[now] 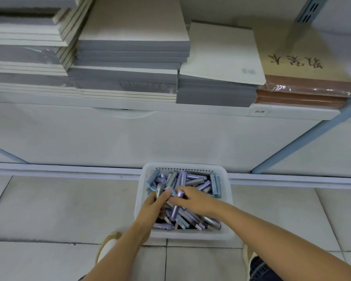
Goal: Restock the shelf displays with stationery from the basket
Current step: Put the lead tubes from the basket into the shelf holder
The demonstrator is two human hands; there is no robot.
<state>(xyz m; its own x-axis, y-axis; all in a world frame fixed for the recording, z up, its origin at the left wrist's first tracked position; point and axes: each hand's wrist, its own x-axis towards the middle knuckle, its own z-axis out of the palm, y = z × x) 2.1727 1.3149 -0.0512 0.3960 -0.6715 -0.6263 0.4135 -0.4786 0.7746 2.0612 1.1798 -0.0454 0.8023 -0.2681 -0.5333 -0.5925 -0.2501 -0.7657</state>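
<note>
Fingers (164, 196) of the left hand (152, 205) curl round a grey tube (159, 190). The right hand (193, 201) pinches a purple tube (175, 208) at its fingertips. Both hands work inside the white basket (190, 236) on the floor at 6 o'clock, which is heaped with more tubes (193, 181).

Step judged: gathering stock. The next move calls for a secure lift toward the shelf (130, 109) at 12 o'clock, where notebooks (134, 27) lie stacked. No slot for tubes is in view.

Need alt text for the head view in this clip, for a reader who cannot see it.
Two hands reach into a white basket of purple, blue and silver tubes on a tiled floor: the left hand grips a silver tube, the right hand a purple tube. Above, stacked notebooks fill a shelf.
</note>
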